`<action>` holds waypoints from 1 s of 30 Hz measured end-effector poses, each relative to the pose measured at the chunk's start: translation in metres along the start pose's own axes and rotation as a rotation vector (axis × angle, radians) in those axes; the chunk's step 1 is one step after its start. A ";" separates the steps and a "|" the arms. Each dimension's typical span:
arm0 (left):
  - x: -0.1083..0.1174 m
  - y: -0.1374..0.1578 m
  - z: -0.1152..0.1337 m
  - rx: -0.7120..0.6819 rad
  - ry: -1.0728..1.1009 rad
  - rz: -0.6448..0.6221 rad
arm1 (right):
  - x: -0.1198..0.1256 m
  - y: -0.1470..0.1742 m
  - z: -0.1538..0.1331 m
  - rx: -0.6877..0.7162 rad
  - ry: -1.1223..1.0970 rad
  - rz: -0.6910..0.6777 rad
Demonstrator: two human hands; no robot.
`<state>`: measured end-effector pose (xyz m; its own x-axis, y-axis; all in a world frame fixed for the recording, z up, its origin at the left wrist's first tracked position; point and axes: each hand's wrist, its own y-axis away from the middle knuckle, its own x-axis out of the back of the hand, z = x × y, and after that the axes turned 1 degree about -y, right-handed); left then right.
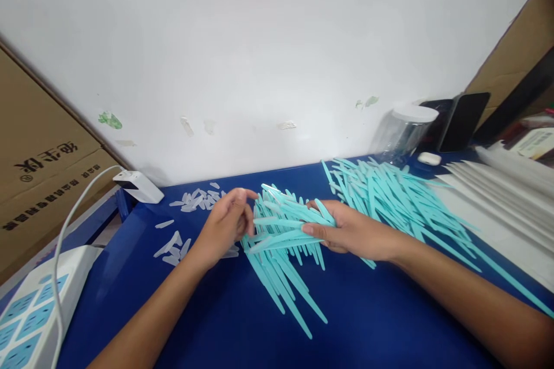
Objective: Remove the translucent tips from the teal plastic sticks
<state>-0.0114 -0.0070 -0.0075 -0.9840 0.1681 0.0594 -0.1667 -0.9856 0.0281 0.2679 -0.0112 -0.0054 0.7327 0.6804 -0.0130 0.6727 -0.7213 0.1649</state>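
Observation:
My right hand (pixel 346 230) is closed round a bundle of thin turquoise strips (pixel 281 225), thumb on top, with their tips pointing left. Curled beside those tips is my left hand (pixel 227 222), its thumb and fingers drawn together at the bundle's end; whatever they may hold is too small to make out. Beneath the bundle, more turquoise strips (pixel 288 282) lie fanned on the blue table (pixel 346 323). Small translucent pieces (pixel 199 199) are scattered behind my left hand, with others (pixel 175 248) to its left.
A large pile of turquoise strips (pixel 389 196) lies at right, beside white sheets or sleeves (pixel 511 202). Behind it stand a clear jar (pixel 404 132) with a white lid and a dark phone-like slab (pixel 465 121). A power strip (pixel 38 305), white cable and charger (pixel 145 186) occupy the left.

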 end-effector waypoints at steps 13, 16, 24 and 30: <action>0.008 0.001 0.005 0.189 0.213 -0.041 | 0.003 0.000 0.001 -0.004 0.013 0.016; 0.008 0.001 0.005 0.164 0.154 -0.069 | 0.004 0.000 0.001 -0.009 0.021 0.013; 0.007 -0.002 0.005 0.096 0.097 0.016 | 0.004 0.001 0.000 -0.024 0.029 0.005; 0.008 -0.002 0.004 0.018 0.043 0.067 | 0.005 0.000 0.003 -0.035 0.044 -0.033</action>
<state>-0.0184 -0.0039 -0.0029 -0.9948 0.1000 0.0193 -0.0991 -0.9941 0.0438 0.2717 -0.0080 -0.0088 0.7048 0.7090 0.0239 0.6916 -0.6942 0.1997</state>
